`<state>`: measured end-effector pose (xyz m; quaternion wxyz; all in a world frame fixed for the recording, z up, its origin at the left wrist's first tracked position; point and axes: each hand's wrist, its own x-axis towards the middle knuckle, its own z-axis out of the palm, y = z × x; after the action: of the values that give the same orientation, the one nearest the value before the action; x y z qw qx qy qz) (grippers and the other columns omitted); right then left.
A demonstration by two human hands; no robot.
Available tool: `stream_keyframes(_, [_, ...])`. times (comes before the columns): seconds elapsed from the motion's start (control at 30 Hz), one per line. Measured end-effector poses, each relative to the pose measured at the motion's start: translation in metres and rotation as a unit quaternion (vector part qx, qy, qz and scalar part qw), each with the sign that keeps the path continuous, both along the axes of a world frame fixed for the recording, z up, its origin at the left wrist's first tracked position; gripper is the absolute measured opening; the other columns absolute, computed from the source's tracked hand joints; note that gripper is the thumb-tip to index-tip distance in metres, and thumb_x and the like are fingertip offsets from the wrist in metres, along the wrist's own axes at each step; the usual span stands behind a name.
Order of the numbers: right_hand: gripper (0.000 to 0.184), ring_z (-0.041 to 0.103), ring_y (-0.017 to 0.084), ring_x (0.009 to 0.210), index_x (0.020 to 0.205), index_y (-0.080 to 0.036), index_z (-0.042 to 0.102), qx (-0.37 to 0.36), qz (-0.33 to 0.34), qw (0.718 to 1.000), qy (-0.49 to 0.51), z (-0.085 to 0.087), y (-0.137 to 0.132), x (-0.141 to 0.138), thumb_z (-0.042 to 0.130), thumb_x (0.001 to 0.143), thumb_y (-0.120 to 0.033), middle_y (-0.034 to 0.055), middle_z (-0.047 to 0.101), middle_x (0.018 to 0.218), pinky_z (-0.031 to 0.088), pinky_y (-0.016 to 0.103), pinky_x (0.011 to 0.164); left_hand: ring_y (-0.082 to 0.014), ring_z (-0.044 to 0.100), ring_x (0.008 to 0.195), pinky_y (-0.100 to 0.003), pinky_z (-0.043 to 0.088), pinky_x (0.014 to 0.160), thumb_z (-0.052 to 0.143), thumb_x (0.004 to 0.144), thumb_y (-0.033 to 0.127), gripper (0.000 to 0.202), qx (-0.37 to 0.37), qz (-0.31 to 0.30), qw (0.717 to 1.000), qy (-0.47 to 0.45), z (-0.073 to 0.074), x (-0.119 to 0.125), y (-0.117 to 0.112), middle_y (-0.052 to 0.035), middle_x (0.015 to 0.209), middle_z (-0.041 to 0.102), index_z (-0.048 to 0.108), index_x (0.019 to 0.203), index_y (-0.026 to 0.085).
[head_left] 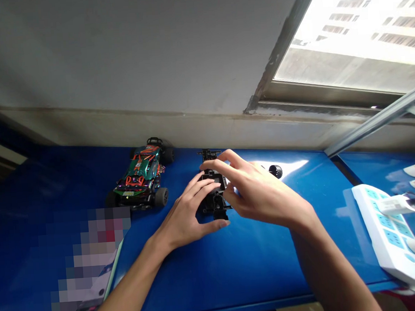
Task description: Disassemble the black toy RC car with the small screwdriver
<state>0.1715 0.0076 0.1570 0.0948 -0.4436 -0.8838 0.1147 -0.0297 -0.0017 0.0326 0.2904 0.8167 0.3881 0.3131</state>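
Observation:
A black toy car chassis lies on the blue tabletop with its long side running away from me. My left hand holds it from the left, fingers laid across its middle and the thumb at its near end. Over the right side of the chassis is my right hand, its index finger reaching across the top and its other fingers and thumb bent in. Whatever sits between those fingers is hidden. Left of the chassis stands an assembled toy car with a shiny green and orange body and black wheels.
Behind my right hand lies a small black wheel in a bright sunlit patch. A white power strip with plugs and cables stands at the right. A partly pixelated flat item lies at the front left. The wall bounds the table's far side.

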Motion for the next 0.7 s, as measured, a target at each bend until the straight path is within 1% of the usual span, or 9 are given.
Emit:
stream_keyframes(0.1, [0.054, 0.066, 0.019, 0.087, 0.148, -0.025, 0.052, -0.002, -0.008, 1.0, 0.004, 0.0001, 0.0008, -0.0003, 0.049, 0.096, -0.011, 0.0114, 0.063, 0.127, 0.052, 0.032, 0.08, -0.0453, 0.026, 0.161, -0.066, 0.035, 0.127, 0.082, 0.082, 0.063, 0.08, -0.001, -0.001, 1.0, -0.001, -0.0005, -0.0001, 0.0002, -0.0113, 0.16, 0.054, 0.056, 0.149, 0.028])
stream_keyframes(0.2, [0.055, 0.066, 0.02, 0.091, 0.149, -0.025, 0.052, 0.0, -0.02, 1.0, -0.004, -0.0006, 0.0022, 0.0001, 0.045, 0.097, -0.007, 0.0112, 0.065, 0.122, 0.05, 0.031, 0.079, -0.0449, 0.026, 0.161, -0.066, 0.035, 0.127, 0.083, 0.082, 0.062, 0.08, -0.001, 0.0, 1.0, -0.002, -0.0009, -0.0002, 0.0003, -0.0108, 0.161, 0.053, 0.055, 0.149, 0.028])
stream_keyframes(0.3, [0.062, 0.066, 0.019, 0.089, 0.152, -0.029, 0.049, -0.004, 0.003, 1.0, 0.0, -0.0005, 0.0021, 0.0008, 0.046, 0.094, -0.005, 0.011, 0.062, 0.131, 0.05, 0.031, 0.079, -0.0451, 0.026, 0.161, -0.066, 0.035, 0.127, 0.082, 0.082, 0.063, 0.081, -0.005, 0.001, 1.0, 0.0, 0.0, 0.0001, 0.0002, -0.0108, 0.161, 0.053, 0.055, 0.15, 0.028])
stream_keyframes(0.37, [0.06, 0.066, 0.019, 0.089, 0.151, -0.028, 0.05, -0.004, 0.008, 1.0, 0.004, -0.0003, 0.0019, 0.0009, 0.048, 0.094, -0.008, 0.0111, 0.061, 0.132, 0.05, 0.031, 0.08, -0.0455, 0.025, 0.161, -0.066, 0.034, 0.127, 0.082, 0.082, 0.063, 0.081, -0.006, -0.001, 1.0, 0.001, 0.0006, 0.0003, 0.0002, -0.0109, 0.161, 0.053, 0.055, 0.149, 0.027])
stream_keyframes(0.47, [0.051, 0.067, 0.021, 0.092, 0.146, -0.025, 0.053, 0.001, -0.017, 1.0, 0.002, -0.001, 0.0028, 0.0009, 0.047, 0.098, -0.01, 0.0109, 0.064, 0.123, 0.049, 0.031, 0.08, -0.0452, 0.026, 0.161, -0.066, 0.034, 0.128, 0.081, 0.082, 0.063, 0.079, -0.003, -0.004, 1.0, 0.001, -0.0001, 0.0, 0.0001, -0.0111, 0.16, 0.053, 0.056, 0.148, 0.027])
stream_keyframes(0.53, [0.053, 0.066, 0.02, 0.091, 0.146, -0.026, 0.053, 0.0, -0.023, 1.0, 0.002, -0.0019, 0.0038, 0.0017, 0.045, 0.097, -0.006, 0.0102, 0.065, 0.12, 0.048, 0.03, 0.079, -0.0448, 0.026, 0.161, -0.066, 0.033, 0.128, 0.082, 0.082, 0.063, 0.079, -0.001, -0.003, 1.0, 0.001, -0.0016, -0.0003, 0.0, -0.0111, 0.16, 0.053, 0.056, 0.148, 0.027])
stream_keyframes(0.63, [0.064, 0.065, 0.018, 0.085, 0.15, -0.028, 0.048, -0.008, -0.002, 1.0, 0.017, -0.0026, 0.0043, 0.0036, 0.046, 0.091, -0.002, 0.0095, 0.061, 0.128, 0.048, 0.03, 0.077, -0.0444, 0.026, 0.161, -0.064, 0.034, 0.128, 0.083, 0.081, 0.062, 0.082, 0.002, 0.002, 1.0, -0.001, -0.0037, -0.0007, -0.0002, -0.0112, 0.161, 0.053, 0.054, 0.15, 0.027])
stream_keyframes(0.7, [0.062, 0.064, 0.017, 0.083, 0.149, -0.027, 0.048, -0.009, 0.006, 1.0, 0.026, -0.0026, 0.0042, 0.0041, 0.048, 0.091, -0.005, 0.0097, 0.059, 0.132, 0.049, 0.03, 0.076, -0.0441, 0.026, 0.161, -0.063, 0.034, 0.128, 0.083, 0.081, 0.062, 0.082, 0.003, 0.002, 1.0, -0.001, -0.0043, -0.0006, -0.0002, -0.0112, 0.161, 0.053, 0.054, 0.15, 0.027])
